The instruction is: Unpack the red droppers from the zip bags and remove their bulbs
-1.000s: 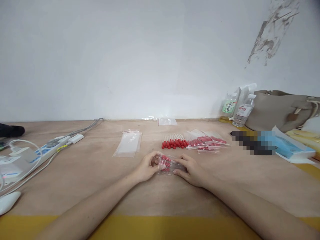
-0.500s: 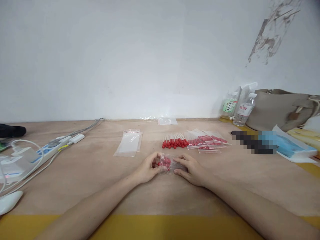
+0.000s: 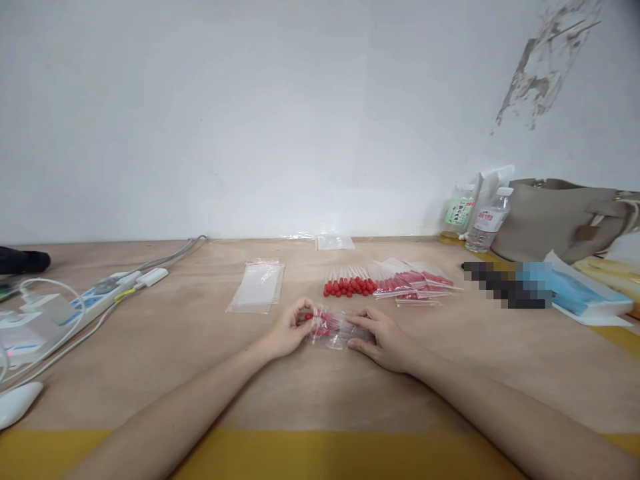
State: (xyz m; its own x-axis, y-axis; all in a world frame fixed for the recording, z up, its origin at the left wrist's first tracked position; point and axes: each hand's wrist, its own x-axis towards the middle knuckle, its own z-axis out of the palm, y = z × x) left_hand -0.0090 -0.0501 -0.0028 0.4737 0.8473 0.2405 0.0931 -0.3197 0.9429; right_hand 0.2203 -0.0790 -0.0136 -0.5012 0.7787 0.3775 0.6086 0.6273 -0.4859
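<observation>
Low over the table, a clear zip bag (image 3: 334, 337) spans the gap between my hands, with several red-tipped sticks (image 3: 323, 325) inside its left part. The fingers of my left hand (image 3: 290, 328) close around the bag's left end, by the red tips. My right hand (image 3: 383, 339) pinches the right end between thumb and fingers. Just beyond lies a row of loose red-tipped white sticks (image 3: 349, 285), red ends toward me. To their right, filled zip bags (image 3: 420, 283) overlap in a pile. Flat zip bags (image 3: 257, 287) are stacked on the left.
A power strip (image 3: 95, 300) with plugs and cables runs along the left, near a white mouse (image 3: 19, 403). Another flat bag (image 3: 335, 243) lies by the wall. Bottles (image 3: 487, 223), a grey handbag (image 3: 555, 217) and a blue packet (image 3: 575, 287) occupy the right.
My left hand has shifted slightly left, and the bag between my hands looks more stretched out. My right hand has stayed nearly still.
</observation>
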